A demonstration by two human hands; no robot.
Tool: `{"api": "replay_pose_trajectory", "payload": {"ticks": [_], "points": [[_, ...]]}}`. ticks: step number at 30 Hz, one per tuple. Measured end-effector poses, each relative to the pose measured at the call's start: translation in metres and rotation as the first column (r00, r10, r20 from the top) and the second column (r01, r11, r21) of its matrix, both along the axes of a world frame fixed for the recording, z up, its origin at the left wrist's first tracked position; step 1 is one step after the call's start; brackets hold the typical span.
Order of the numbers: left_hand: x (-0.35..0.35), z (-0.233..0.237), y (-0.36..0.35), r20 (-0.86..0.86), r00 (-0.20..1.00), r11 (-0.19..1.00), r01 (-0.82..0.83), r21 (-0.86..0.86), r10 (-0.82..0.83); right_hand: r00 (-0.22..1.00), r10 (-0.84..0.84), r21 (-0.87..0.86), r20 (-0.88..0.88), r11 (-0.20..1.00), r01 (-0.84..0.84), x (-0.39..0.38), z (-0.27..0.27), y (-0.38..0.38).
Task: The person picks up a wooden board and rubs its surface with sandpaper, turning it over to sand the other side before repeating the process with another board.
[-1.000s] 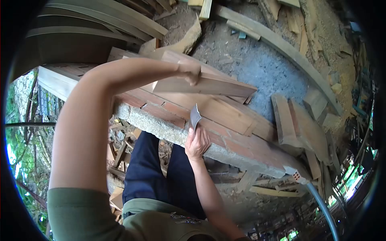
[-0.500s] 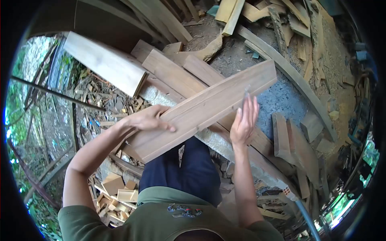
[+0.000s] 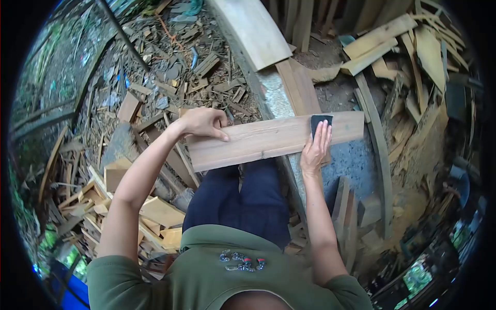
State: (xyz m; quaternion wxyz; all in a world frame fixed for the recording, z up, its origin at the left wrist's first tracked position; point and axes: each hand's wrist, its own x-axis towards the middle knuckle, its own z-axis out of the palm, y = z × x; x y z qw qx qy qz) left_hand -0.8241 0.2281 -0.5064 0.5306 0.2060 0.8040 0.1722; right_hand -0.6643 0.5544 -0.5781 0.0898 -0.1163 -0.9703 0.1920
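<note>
A long wooden board [image 3: 258,139] lies almost level across my view, over my thighs and a concrete ledge. My left hand [image 3: 204,124] grips its left end, thumb on the upper face and fingers curled around the far edge. Near the right end, my right hand [image 3: 315,152] holds a dark piece of sandpaper [image 3: 320,122] flat against the board's face, its fingers close together over the sheet. The sandpaper's lower part is hidden under the fingers.
A pale, wide plank [image 3: 253,33] rests on the ledge beyond the board. Wood offcuts [image 3: 160,212] are heaped at lower left, and more scrap planks [image 3: 380,44] lie at upper right. A curved timber [image 3: 380,155] stands right of the grey ground.
My view has turned, and the board has gone from a steep diagonal to nearly level. My right hand now lies on its face, with the dark sandpaper plainly visible. My left hand keeps its grip.
</note>
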Motion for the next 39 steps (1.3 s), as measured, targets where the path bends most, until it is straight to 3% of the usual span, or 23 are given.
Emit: {"api": "replay_pose_trajectory", "payload": {"ticks": [1, 3, 4, 5, 6, 7, 8, 9, 11, 15, 16, 17, 19, 22, 23, 25, 28, 29, 32, 33, 34, 37, 39], "points": [[0.007, -0.001, -0.021, -0.006, 1.0, 1.0, -0.024, 0.002, 0.024, 1.0, 0.024, 0.002, -0.006, 1.0, -0.024, -0.002, 0.001, -0.001], [0.036, -0.013, -0.069, -0.231, 0.932, 0.958, -0.256, 0.129, 0.28, 1.0, -0.006, 0.113, -0.017, 0.994, 0.008, -0.001, 0.0, -0.005], [0.055, -0.016, -0.081, -0.084, 0.863, 0.857, -0.476, 0.195, 0.498, 1.0, -0.007, 0.128, -0.027, 0.992, 0.01, -0.002, 0.0, -0.006], [0.075, -0.025, -0.085, 0.155, 0.716, 0.681, -0.696, 0.226, 0.68, 1.0, -0.002, 0.125, -0.02, 0.992, 0.004, -0.001, 0.0, -0.007], [0.093, -0.032, -0.082, 0.246, 0.598, 0.552, -0.801, 0.234, 0.763, 1.0, 0.002, 0.145, 0.004, 0.989, -0.002, -0.002, 0.002, -0.006], [0.109, -0.037, -0.073, 0.342, 0.464, 0.407, -0.885, 0.227, 0.817, 1.0, 0.004, 0.171, 0.03, 0.985, -0.009, -0.002, 0.004, -0.004], [0.121, -0.044, -0.061, 0.537, 0.277, 0.181, -0.957, 0.226, 0.797, 1.0, 0.02, 0.159, 0.022, 0.987, -0.023, -0.003, 0.005, -0.002], [0.122, -0.046, -0.054, 0.555, 0.27, 0.178, -0.96, 0.214, 0.787, 0.999, 0.018, 0.175, 0.037, 0.984, -0.024, -0.006, 0.005, -0.003], [0.128, -0.048, -0.039, 0.679, 0.013, -0.154, -0.971, 0.185, 0.734, 0.999, -0.05, 0.056, 0.005, 0.997, 0.05, -0.004, 0.007, -0.013], [0.127, -0.055, -0.034, 0.558, -0.137, -0.205, -0.977, 0.061, 0.818, 0.953, 0.301, 0.092, 0.022, 0.949, -0.301, 0.006, 0.026, -0.13], [0.126, -0.056, -0.035, 0.596, -0.189, -0.232, -0.973, -0.006, 0.78, 0.916, 0.401, 0.021, 0.013, 0.916, -0.401, 0.011, 0.031, -0.154], [0.127, -0.06, -0.036, 0.597, -0.193, -0.233, -0.972, -0.009, 0.779, 0.871, 0.492, -0.049, -0.003, 0.87, -0.491, 0.014, 0.034, -0.167], [0.13, -0.075, -0.038, 0.597, -0.175, -0.217, -0.976, -0.002, 0.783, 0.756, 0.654, -0.029, 0.006, 0.756, -0.654, 0.012, 0.03, -0.145], [0.135, -0.092, -0.038, 0.57, -0.141, -0.202, -0.978, 0.046, 0.81, 0.932, 0.361, 0.124, -0.028, 0.927, -0.355, 0.006, 0.013, -0.038], [0.137, -0.094, -0.039, 0.554, -0.11, -0.179, -0.981, 0.072, 0.825, 0.991, 0.099, 0.02, -0.093, 0.995, -0.097, 0.004, 0.009, 0.0], [0.135, -0.096, -0.04, 0.557, -0.114, -0.18, -0.981, 0.065, 0.823, 0.965, -0.231, 0.133, -0.121, 0.96, 0.246, 0.004, -0.001, 0.064], [0.131, -0.078, -0.037, 0.565, -0.134, -0.188, -0.981, 0.038, 0.814, 0.979, -0.152, 0.094, -0.134, 0.982, 0.165, 0.003, -0.002, 0.011], [0.131, -0.073, -0.034, 0.567, -0.16, -0.206, -0.978, 0.016, 0.808, 0.985, 0.032, 0.209, -0.168, 0.978, 0.004, 0.006, -0.012, -0.021], [0.13, -0.076, -0.034, 0.559, -0.169, -0.222, -0.975, 0.029, 0.812, 0.89, 0.454, 0.017, -0.039, 0.891, -0.454, 0.021, 0.024, -0.117], [0.129, -0.077, -0.035, 0.565, -0.169, -0.207, -0.978, 0.003, 0.808, 0.818, 0.574, -0.034, -0.028, 0.818, -0.575, 0.025, 0.025, -0.125], [0.128, -0.082, -0.037, 0.564, -0.159, -0.195, -0.981, 0.003, 0.81, 0.777, 0.629, 0.024, -0.006, 0.777, -0.629, 0.021, 0.021, -0.108], [0.133, -0.089, -0.04, 0.53, -0.136, -0.163, -0.987, 0.004, 0.837, 0.931, 0.365, 0.206, -0.017, 0.912, -0.354, 0.0, 0.009, -0.011], [0.132, -0.082, -0.037, 0.53, -0.152, -0.201, -0.979, 0.034, 0.834, 0.988, 0.038, 0.165, -0.147, 0.986, -0.013, -0.012, -0.003, 0.054]]}}
